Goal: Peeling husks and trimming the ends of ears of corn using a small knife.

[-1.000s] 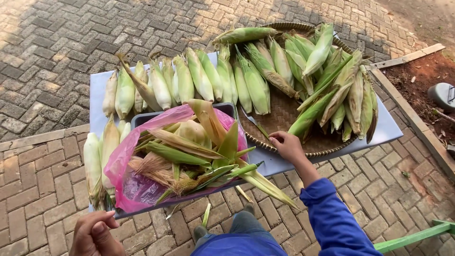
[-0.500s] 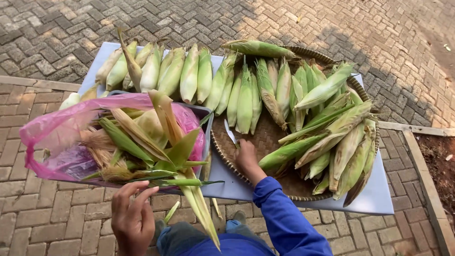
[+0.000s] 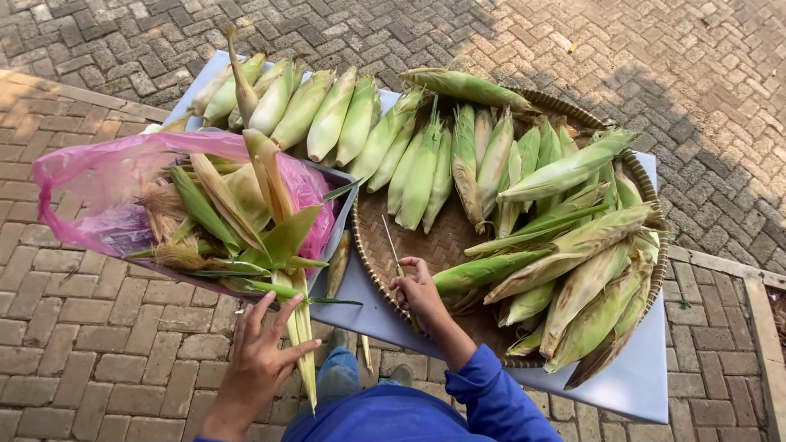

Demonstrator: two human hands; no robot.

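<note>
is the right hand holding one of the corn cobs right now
No, the right hand holds a thin knife over the woven tray.

The right hand (image 3: 419,288) grips a knife (image 3: 392,245) over the woven tray (image 3: 426,241) (corn-laden), left hand (image 3: 260,360) spread beside husks (image 3: 246,217).

bright daylight | soft shadows upper right | sharp focus | edges perhaps slightly bowed

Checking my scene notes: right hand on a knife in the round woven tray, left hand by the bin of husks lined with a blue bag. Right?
Not quite: the bag lining the bin of husks is pink, not blue, as the head view shows. The rest holds: the right hand is on a knife in the round woven tray, and the left hand is by the bin.
</note>
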